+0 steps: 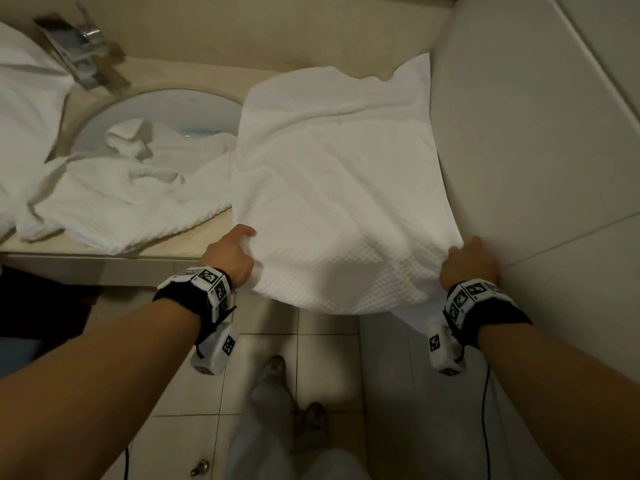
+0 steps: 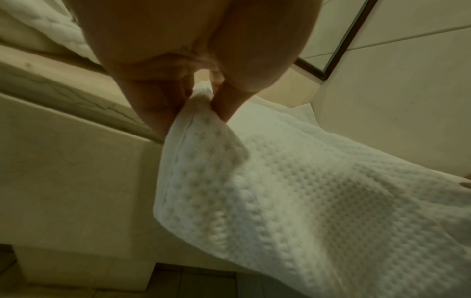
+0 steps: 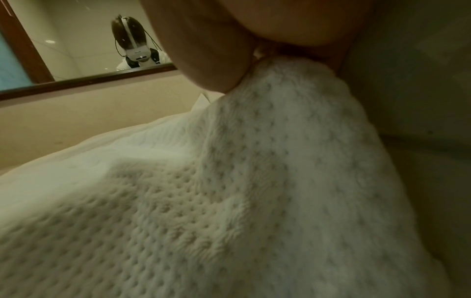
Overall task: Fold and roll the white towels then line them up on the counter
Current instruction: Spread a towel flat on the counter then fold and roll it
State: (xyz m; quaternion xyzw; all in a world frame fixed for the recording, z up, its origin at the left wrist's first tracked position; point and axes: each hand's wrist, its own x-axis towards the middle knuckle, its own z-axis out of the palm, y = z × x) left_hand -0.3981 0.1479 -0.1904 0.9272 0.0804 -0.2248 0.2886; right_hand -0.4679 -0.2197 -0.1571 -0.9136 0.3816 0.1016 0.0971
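Observation:
A white waffle-weave towel (image 1: 339, 181) lies spread on the right end of the beige counter (image 1: 214, 223), its near edge hanging over the counter's front. My left hand (image 1: 239, 251) pinches the towel's near left corner (image 2: 198, 104) between thumb and fingers. At the near right corner my right hand (image 1: 467, 261) grips the towel (image 3: 280, 84), close against the side wall. Other white towels (image 1: 114, 195) lie crumpled to the left, partly in the sink.
A round sink (image 1: 180, 116) with a metal tap (image 1: 79, 53) sits at the back left of the counter. A tiled wall (image 1: 536, 133) bounds the counter on the right. A framed mirror (image 3: 76, 80) runs behind. Tiled floor (image 1: 325, 351) and my feet show below.

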